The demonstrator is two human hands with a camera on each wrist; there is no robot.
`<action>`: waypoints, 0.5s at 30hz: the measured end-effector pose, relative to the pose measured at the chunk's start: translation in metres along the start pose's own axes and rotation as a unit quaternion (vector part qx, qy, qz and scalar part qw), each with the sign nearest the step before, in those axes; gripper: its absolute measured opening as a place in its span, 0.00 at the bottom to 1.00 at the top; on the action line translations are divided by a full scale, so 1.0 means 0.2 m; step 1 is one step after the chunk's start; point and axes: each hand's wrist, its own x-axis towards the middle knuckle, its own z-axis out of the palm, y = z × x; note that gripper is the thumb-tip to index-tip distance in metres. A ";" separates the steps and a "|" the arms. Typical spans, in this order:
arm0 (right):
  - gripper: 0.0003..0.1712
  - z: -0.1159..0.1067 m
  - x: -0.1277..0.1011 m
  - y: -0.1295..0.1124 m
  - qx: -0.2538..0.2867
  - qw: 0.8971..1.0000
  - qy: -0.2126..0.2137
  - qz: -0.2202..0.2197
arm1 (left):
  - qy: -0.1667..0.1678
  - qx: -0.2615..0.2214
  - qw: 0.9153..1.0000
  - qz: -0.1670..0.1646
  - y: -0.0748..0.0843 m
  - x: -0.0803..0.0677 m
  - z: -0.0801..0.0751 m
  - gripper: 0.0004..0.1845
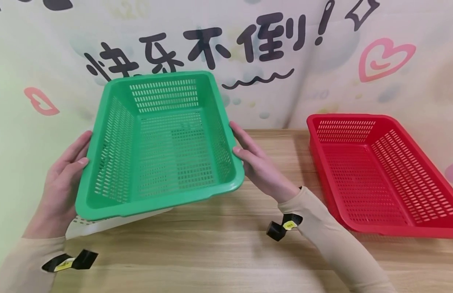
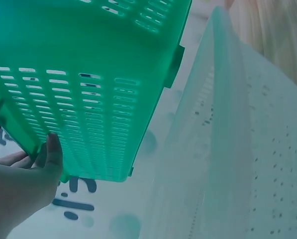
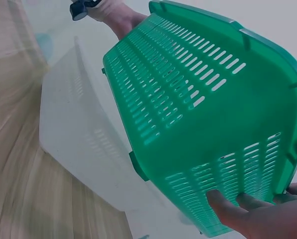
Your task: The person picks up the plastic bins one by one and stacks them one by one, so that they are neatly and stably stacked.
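Observation:
A green perforated basket [image 1: 160, 146] is held tilted above the wooden table, its opening turned toward me. My left hand [image 1: 63, 179] grips its left rim, thumb on top. My right hand [image 1: 257, 162] grips the right rim, fingers under the side. In the left wrist view the green basket [image 2: 88, 89] shows from below, with the left hand [image 2: 24, 184] at its edge. In the right wrist view the fingers of the right hand [image 3: 252, 214] wrap the green basket [image 3: 203, 114] wall. A white perforated basket [image 1: 98, 226] lies on the table under the green one.
A red perforated basket [image 1: 380, 175] stands on the table [image 1: 219, 252] at the right, near the wall. A printed backdrop rises behind the table. The white basket [image 2: 233, 164] [image 3: 83, 129] fills much of both wrist views.

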 end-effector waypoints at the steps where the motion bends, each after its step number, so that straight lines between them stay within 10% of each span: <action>1: 0.37 0.01 0.01 0.00 -0.003 1.000 -0.003 -0.002 | 0.002 0.001 1.000 0.002 0.01 0.00 -0.01 0.26; 15: 0.36 0.19 0.17 0.08 -0.012 0.999 -0.036 -0.005 | 0.071 0.015 0.997 0.019 0.09 -0.12 -0.20 0.26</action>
